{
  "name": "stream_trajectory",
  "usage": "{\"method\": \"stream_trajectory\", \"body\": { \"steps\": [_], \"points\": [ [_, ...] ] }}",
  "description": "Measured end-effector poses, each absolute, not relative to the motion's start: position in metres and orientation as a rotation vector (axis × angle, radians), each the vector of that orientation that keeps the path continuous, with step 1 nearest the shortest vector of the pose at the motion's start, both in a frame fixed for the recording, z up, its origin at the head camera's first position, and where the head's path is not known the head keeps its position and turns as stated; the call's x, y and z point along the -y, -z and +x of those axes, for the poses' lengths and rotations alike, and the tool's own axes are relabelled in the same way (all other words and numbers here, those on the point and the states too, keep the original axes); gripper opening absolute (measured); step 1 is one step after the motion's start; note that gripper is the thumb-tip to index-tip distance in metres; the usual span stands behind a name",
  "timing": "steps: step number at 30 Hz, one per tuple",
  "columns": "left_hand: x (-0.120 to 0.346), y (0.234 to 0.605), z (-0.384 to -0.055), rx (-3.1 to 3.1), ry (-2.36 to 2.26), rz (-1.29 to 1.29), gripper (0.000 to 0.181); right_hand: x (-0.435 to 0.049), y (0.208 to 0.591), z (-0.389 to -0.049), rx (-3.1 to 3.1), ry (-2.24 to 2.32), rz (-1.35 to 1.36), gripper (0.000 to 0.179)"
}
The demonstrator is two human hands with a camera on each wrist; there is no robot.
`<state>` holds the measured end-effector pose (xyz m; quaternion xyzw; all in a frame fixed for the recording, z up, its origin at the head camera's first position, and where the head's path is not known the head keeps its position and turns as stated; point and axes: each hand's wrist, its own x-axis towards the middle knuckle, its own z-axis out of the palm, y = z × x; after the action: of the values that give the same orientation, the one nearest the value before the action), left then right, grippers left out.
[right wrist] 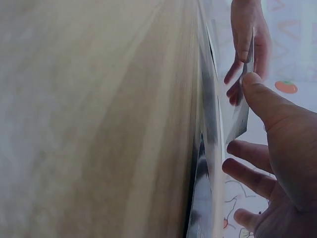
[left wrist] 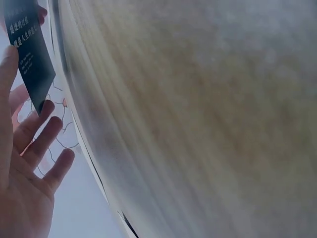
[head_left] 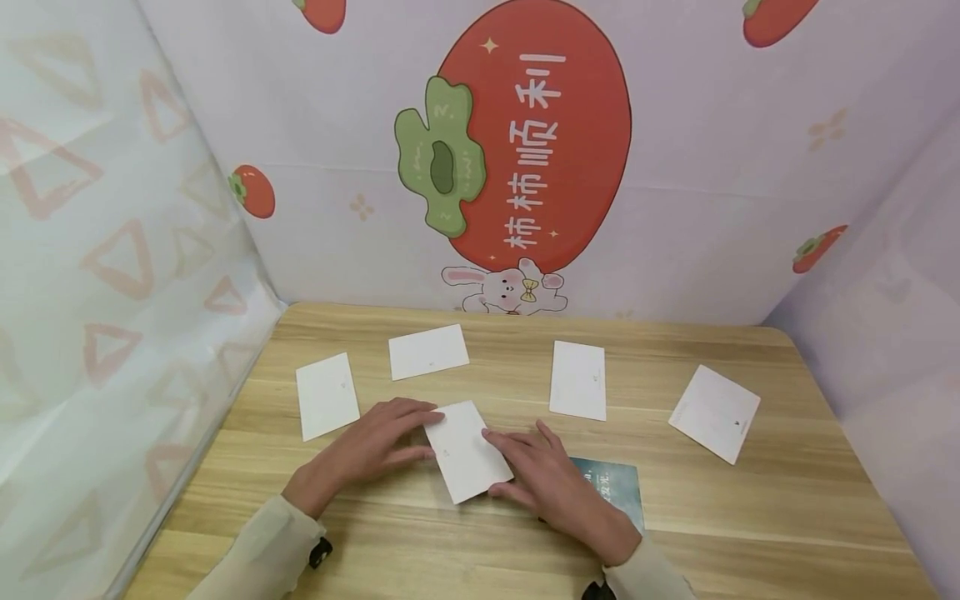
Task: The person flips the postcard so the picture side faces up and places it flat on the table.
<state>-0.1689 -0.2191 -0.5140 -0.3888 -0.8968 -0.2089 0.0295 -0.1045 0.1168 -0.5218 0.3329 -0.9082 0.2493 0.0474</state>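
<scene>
A card [head_left: 468, 452], white with a tiny mark on its upper face, is held between both hands over the middle of the wooden table. My left hand [head_left: 382, 442] holds it at its left side, fingertips at the far left corner and thumb by the left edge. On its right side my right hand [head_left: 543, 479] holds it with thumb and fingers. From below, in the left wrist view, the card's dark teal face [left wrist: 37, 59] shows pale printed writing. A teal card [head_left: 615, 487] with white writing lies on the table, partly under the right forearm.
White cards lie spread beyond the hands: one at far left [head_left: 327, 397], one at back left [head_left: 428, 352], one at back right [head_left: 577, 380] and one at far right [head_left: 715, 413]. A printed cloth wall [head_left: 697, 208] borders the table [head_left: 810, 517] behind.
</scene>
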Motion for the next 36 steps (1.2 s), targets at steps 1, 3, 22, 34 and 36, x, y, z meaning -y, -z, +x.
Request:
{"method": "stream_trajectory", "body": {
  "steps": [1, 3, 22, 34, 36],
  "points": [
    [0.219, 0.514, -0.1694, 2.743, 0.661, -1.201, 0.056, -0.1177, 0.5216, -0.1046, 2.764, -0.761, 1.009, 0.076],
    [0.2191, 0.5144, -0.1705, 2.705, 0.7, -1.202, 0.053, -0.1194, 0.5216, -0.1048, 2.766, -0.772, 1.001, 0.077],
    [0.2171, 0.5157, -0.1738, 2.712, 0.737, -1.041, 0.024, -0.1221, 0.5275, -0.1042, 2.738, -0.77, 1.05, 0.077],
    [0.2184, 0.5165, -0.1737, 2.683, 0.768, -0.991, 0.022, -0.1235, 0.5267, -0.1038, 2.658, -0.919, 1.136, 0.103],
    [0.2188, 0.5163, -0.1739, 2.695, 0.787, -0.981, 0.022, -0.1229, 0.5258, -0.103, 2.664, -0.948, 1.129, 0.104]
  ]
}}
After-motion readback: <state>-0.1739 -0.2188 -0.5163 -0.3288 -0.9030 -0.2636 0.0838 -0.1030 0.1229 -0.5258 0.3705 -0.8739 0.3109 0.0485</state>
